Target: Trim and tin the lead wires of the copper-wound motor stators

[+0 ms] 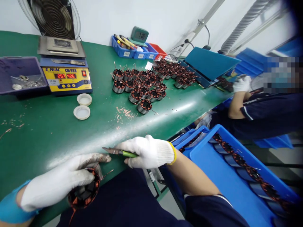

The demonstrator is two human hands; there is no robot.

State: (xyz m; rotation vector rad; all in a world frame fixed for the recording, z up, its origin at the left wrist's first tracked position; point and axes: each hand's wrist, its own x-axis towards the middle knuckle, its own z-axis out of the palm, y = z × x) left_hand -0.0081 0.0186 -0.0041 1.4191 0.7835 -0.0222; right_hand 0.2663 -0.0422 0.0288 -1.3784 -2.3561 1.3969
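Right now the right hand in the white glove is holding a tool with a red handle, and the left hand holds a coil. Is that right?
Not quite. In the head view, the right hand holds a tool with a green handle, not red. The left hand does hold a coil.

1 view only, from a camera worn on the person's head. It looks forward and down across the green table (47, 132), tilted so the table edge runs slantwise. Both gloved hands sit close at the bottom of the picture. The far wall (106, 15) and a fan (53, 17) mark the top; a co-worker's sleeve (267, 110) shows at right.
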